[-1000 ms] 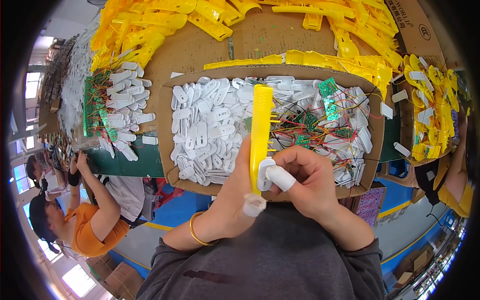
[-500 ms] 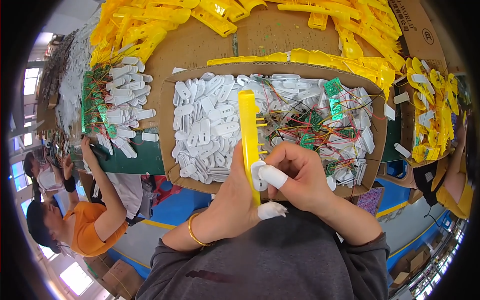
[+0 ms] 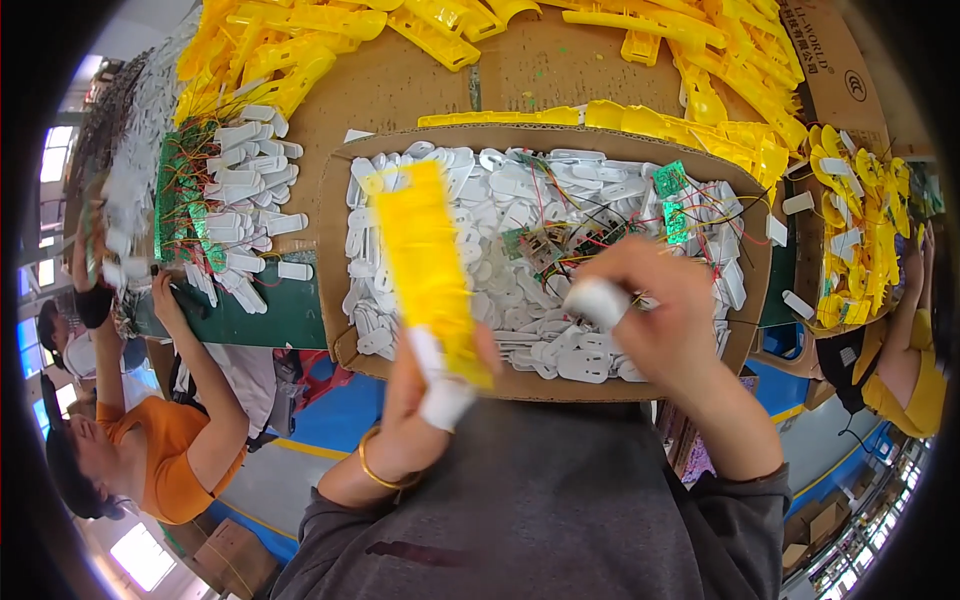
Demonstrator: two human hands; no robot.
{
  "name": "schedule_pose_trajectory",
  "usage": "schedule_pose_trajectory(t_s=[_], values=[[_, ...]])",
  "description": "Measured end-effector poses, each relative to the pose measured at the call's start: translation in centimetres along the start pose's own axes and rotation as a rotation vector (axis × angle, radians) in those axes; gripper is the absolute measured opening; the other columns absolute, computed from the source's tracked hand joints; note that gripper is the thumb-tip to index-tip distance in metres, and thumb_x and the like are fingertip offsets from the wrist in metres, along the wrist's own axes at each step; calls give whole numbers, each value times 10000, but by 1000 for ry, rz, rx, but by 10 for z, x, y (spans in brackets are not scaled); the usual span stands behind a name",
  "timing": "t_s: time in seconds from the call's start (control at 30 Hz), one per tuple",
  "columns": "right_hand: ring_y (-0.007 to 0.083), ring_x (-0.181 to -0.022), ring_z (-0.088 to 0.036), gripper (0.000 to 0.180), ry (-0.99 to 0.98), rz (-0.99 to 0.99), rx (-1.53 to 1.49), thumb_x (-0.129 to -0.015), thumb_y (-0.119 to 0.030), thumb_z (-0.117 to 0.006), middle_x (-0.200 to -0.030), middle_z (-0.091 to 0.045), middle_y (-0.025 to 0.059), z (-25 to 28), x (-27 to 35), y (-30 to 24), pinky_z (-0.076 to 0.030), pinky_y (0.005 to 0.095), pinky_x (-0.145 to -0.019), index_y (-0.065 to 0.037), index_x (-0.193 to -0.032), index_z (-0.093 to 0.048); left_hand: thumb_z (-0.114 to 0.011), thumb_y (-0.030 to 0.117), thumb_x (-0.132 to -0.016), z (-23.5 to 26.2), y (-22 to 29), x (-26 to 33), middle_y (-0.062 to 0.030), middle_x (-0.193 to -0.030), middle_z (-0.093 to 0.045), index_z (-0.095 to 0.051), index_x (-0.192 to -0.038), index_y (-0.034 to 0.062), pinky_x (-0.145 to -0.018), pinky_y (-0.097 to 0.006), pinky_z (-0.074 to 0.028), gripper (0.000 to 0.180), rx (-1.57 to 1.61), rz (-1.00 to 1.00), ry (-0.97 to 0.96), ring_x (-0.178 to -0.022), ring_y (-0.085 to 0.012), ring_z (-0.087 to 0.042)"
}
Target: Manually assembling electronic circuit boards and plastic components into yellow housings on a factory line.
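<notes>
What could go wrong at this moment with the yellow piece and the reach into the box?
The left hand pinches the long yellow plastic piece only near its lower end, so it could tip or slip. The right hand hovers over tangled wires and green circuit boards among white plastic parts in the cardboard box; its taped fingers might snag a wire and drag parts out.
</notes>
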State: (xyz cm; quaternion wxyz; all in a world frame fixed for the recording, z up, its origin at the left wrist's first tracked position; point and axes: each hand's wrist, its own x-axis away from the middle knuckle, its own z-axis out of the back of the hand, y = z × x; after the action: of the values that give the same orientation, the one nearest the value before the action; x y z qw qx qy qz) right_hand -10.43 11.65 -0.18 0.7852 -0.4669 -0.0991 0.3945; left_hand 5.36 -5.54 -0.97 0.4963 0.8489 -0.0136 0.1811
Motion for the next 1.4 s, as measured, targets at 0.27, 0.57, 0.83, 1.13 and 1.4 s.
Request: schedule_pose_trajectory(t_s=[0.27, 0.57, 0.83, 1.13, 1.4], values=[[260, -831, -558, 283, -125, 159, 703, -626, -20, -638, -859, -627, 56, -18, -23, 3, -429, 376, -752, -25, -909, -627, -596, 29, -759, -9, 11, -21, -74, -887, -533, -429, -1118, 18, -744, -300, -434, 396, 165, -150, 39, -804, -170, -528], [160, -708, -571, 272, -60, -44, -400, -807, -14, -571, -827, -614, 82, 7, 15, -17, -465, 275, -651, -23, -1075, -613, -624, -68, -747, -40, 5, -31, -116, -1061, -600, -461, -1133, -2, -782, -284, -460, 425, -183, -325, -26, -871, -147, -579], [210, -691, -553, 516, 210, 149, 17, -595, 112, -603, -809, -584, 91, -9, 38, -5, -441, 281, -563, -25, -1092, -617, -597, -88, -760, -46, -5, -31, -118, -1035, -617, -408, -1188, 1, -820, -294, -460, 477, -172, -227, 43, -941, -164, -589], [230, -642, -508, 559, 147, 160, 110, -518, 130, -565, -731, -538, 70, -3, 33, -23, -418, 303, -542, -7, -1057, -626, -620, 8, -782, -44, -5, -36, -42, -892, -598, -438, -1177, 12, -738, -263, -462, 435, -166, -168, 129, -816, -133, -578], [216, -624, -500, 396, 246, 184, 67, -522, 52, -699, -691, -543, 41, -8, 31, -36, -406, 307, -561, -28, -904, -635, -261, 621, -901, -44, 1, -42, -72, -959, -586, -465, -1210, 51, -765, -315, -480, 680, 319, 257, -26, -867, -170, -581]])
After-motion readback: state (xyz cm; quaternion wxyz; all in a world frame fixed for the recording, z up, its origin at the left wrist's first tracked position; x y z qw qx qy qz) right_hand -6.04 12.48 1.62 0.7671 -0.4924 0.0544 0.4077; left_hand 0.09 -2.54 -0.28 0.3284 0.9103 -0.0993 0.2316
